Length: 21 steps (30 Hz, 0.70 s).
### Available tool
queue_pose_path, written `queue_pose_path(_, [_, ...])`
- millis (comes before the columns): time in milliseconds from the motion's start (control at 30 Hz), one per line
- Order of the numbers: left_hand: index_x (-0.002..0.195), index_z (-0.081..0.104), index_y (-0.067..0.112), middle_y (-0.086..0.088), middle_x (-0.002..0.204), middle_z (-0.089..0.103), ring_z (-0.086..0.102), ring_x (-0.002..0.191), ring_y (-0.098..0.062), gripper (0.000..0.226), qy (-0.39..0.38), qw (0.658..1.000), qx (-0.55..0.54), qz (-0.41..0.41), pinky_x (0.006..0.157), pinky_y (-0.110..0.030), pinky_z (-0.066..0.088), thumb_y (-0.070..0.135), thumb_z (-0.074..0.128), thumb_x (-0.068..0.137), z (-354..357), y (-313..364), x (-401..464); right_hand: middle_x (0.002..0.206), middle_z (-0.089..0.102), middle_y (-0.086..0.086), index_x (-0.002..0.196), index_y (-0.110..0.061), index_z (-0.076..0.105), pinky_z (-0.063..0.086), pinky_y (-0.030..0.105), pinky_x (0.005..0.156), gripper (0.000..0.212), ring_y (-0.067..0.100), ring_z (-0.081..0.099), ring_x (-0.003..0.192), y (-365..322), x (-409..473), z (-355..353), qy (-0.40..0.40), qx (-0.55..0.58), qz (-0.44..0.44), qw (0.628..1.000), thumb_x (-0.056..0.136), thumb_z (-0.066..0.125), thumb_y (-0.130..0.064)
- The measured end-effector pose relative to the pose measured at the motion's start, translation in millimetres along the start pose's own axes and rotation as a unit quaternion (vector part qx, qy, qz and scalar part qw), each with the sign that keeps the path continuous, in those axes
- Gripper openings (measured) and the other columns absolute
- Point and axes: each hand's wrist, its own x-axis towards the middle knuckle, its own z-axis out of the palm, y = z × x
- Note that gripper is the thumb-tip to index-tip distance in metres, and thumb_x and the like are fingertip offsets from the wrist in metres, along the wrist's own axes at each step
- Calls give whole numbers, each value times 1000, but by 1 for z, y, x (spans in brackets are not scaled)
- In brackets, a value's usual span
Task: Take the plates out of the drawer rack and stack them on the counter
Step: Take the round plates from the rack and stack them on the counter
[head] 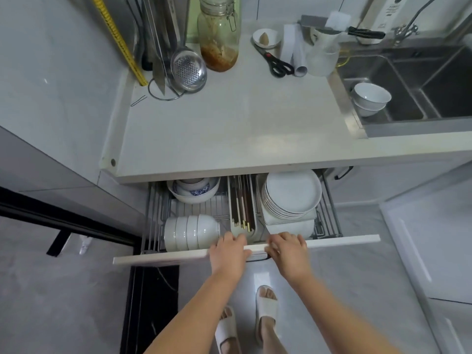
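A stack of several white plates (pixel 291 194) leans in the right part of the wire drawer rack (pixel 329 213), under the white counter (pixel 229 123). The drawer stands pulled out, its white front panel (pixel 166 255) nearest me. My left hand (pixel 229 251) grips the top edge of that panel near its middle, fingers curled over it. My right hand (pixel 288 247) grips the same edge just to the right. Neither hand touches a plate.
White bowls (pixel 191 232) lie on their sides in the rack's left front, more bowls (pixel 194 192) behind them, chopsticks (pixel 242 203) in the middle tray. On the counter stand a glass jar (pixel 219 34), scissors (pixel 277 62), a utensil stand (pixel 166 60). Sink (pixel 413 85) with bowls at right.
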Motion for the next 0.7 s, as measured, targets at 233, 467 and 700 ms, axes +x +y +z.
queue_pose_path(233, [99, 57, 26, 4, 107, 58, 55, 100, -17, 18, -50, 997, -64, 2, 68, -28, 37, 41, 60, 88, 3, -2, -11, 108, 60, -5, 106, -29, 64, 16, 29, 111, 19, 12, 52, 111, 5, -23, 3, -26, 49, 21, 998, 91, 55, -36])
queue_pose_path(467, [98, 57, 26, 2, 108, 58, 55, 102, -18, 18, -83, 995, -59, -3, 72, -31, 40, 40, 61, 87, 8, 0, -26, 111, 60, -6, 106, -30, 64, 12, 29, 114, 19, 10, 52, 113, 6, -44, 7, -40, 66, 40, 996, 90, 56, -35])
queue_pose_path(700, [100, 57, 25, 1, 110, 57, 55, 102, -19, 19, -95, 994, -47, 4, 73, -31, 41, 40, 61, 87, 14, 2, -41, 110, 60, -5, 106, -29, 65, 10, 29, 115, 18, 12, 52, 113, 7, -59, 10, -54, 82, 54, 994, 89, 57, -34])
